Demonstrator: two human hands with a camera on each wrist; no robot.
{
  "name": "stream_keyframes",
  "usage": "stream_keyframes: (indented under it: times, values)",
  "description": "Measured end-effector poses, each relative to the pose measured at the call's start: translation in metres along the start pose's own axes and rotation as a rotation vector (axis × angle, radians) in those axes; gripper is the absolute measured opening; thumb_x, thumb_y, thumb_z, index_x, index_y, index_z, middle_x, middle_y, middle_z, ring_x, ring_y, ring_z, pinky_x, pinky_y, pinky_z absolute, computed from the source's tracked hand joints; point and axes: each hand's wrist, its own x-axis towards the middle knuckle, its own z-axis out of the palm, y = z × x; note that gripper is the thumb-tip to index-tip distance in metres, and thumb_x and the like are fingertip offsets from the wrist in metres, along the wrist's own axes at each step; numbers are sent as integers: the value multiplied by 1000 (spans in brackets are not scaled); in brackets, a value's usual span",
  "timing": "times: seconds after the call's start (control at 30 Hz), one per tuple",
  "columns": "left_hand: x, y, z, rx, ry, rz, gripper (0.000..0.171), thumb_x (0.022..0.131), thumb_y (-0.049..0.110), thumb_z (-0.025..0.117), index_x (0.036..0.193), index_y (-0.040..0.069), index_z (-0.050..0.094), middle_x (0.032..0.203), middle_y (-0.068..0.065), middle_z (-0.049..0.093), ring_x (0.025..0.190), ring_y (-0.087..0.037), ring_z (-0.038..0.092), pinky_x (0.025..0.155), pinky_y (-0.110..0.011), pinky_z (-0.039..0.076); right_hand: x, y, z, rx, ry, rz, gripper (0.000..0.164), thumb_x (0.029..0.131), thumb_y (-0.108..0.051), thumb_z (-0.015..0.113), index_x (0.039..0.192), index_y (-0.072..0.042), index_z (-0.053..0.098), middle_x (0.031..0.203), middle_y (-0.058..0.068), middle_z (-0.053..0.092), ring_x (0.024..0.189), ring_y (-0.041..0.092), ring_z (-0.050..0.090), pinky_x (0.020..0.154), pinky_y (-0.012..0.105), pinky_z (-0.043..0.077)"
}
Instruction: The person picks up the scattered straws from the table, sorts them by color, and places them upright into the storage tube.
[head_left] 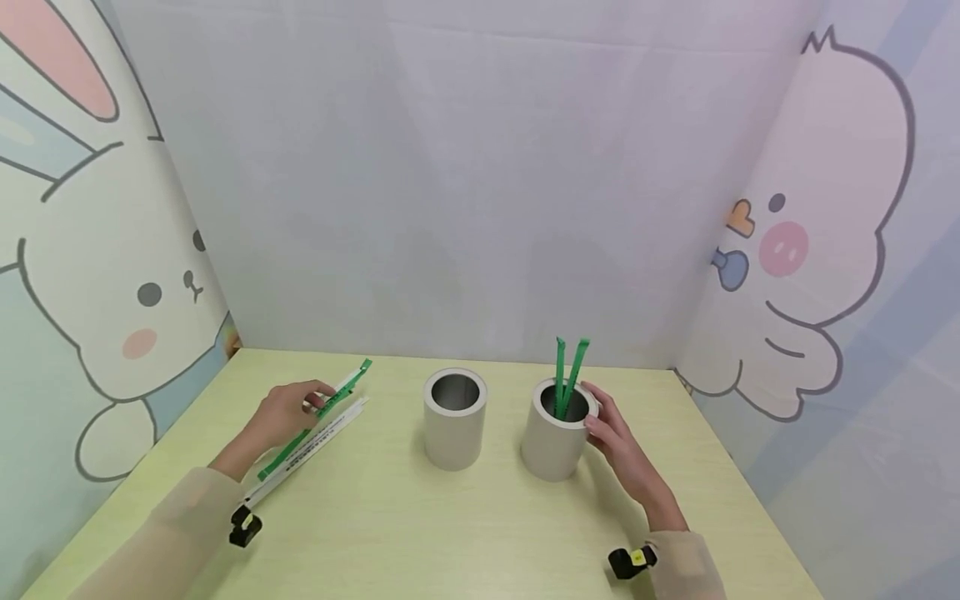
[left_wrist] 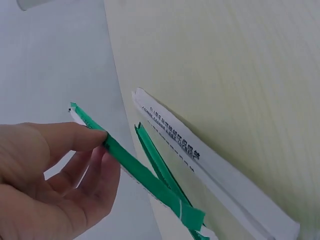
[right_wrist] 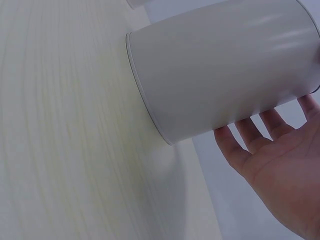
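My left hand (head_left: 288,412) pinches a slim green-and-white paper packet (left_wrist: 135,162) between thumb and fingers. Just beyond it, in the left wrist view, lies another green packet (left_wrist: 162,172), beside white packets printed with dark lettering (left_wrist: 220,182). With its fingers round the far right side and its thumb near the rim, my right hand (head_left: 622,450) holds a light grey cylindrical cup (head_left: 551,450). The fingertips are hidden behind the cup in the right wrist view. Two green strips (head_left: 576,371) stand tilted inside that cup, their tops above the rim.
A second grey cup (head_left: 453,437) stands upright to the left of the held one, its dark inside showing. Pale walls with cartoon animals (head_left: 832,250) enclose the light yellow table (head_left: 420,533) at the back and both sides.
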Motion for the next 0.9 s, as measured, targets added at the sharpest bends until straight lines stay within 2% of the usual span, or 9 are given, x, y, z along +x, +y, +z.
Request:
stream_keyframes:
  times: [0.13, 0.2, 0.4, 0.47, 0.57, 0.63, 0.73, 0.83, 0.9]
  values:
    - [1, 3, 1, -52, 14, 4, 42, 93, -8, 66, 133, 1, 68, 113, -18, 73, 101, -36, 71, 84, -51, 61, 1, 0, 1, -12, 1, 2, 58, 116, -34, 39, 169, -27, 19, 169, 16, 29, 143, 15, 41, 117, 39, 37]
    - [3, 7, 0, -74, 35, -2, 42, 95, -6, 66, 136, 2, 67, 117, -20, 72, 104, -37, 70, 86, -51, 61, 1, 0, 1, -12, 0, 2, 58, 115, -34, 39, 169, -27, 19, 170, 16, 28, 144, 15, 40, 118, 43, 35]
    - [9, 27, -5, -143, 115, 1, 46, 99, 0, 67, 144, 9, 63, 123, -18, 72, 108, -36, 72, 83, -44, 62, 0, 0, 1, 3, 4, 6, 58, 115, -33, 40, 169, -26, 20, 169, 17, 29, 142, 10, 43, 111, 25, 40]
    - [10, 35, -8, -171, 144, 1, 48, 100, 0, 67, 146, 11, 62, 125, -17, 71, 110, -36, 71, 81, -39, 62, 0, 0, 0, 2, 4, 7, 58, 115, -34, 40, 169, -26, 20, 169, 17, 29, 143, 13, 42, 111, 24, 40]
    - [11, 48, -11, -208, 193, 3, 50, 101, 2, 68, 149, 13, 59, 127, -16, 70, 114, -36, 71, 81, -29, 59, 0, 0, 1, -8, 6, 8, 58, 115, -35, 40, 169, -27, 20, 169, 17, 28, 145, 19, 39, 114, 31, 38]
    - [12, 58, -14, -254, 225, 0, 50, 103, 5, 67, 150, 15, 58, 129, -15, 69, 117, -36, 69, 81, -24, 57, 0, 0, 1, -12, 5, 8, 57, 115, -35, 39, 169, -27, 20, 170, 16, 28, 145, 20, 38, 114, 33, 37]
    - [16, 77, -16, -335, 272, -1, 50, 104, 9, 67, 152, 17, 57, 131, -12, 67, 120, -32, 67, 82, -18, 55, -1, -1, 1, -5, 3, 7, 58, 115, -34, 39, 169, -26, 20, 170, 17, 27, 143, 16, 40, 112, 26, 40]
    - [21, 98, -15, -444, 313, 22, 51, 104, 10, 68, 153, 18, 56, 133, -12, 65, 122, -29, 65, 85, -16, 56, -1, -1, 1, 1, 3, 6, 58, 115, -34, 40, 169, -26, 20, 170, 17, 27, 142, 11, 42, 109, 19, 41]
    - [26, 113, -14, -527, 336, 48, 51, 103, 8, 68, 152, 17, 57, 133, -13, 64, 121, -27, 64, 87, -15, 56, -1, -1, 1, -2, 3, 6, 58, 115, -34, 40, 169, -26, 20, 170, 17, 27, 143, 14, 41, 110, 22, 41]
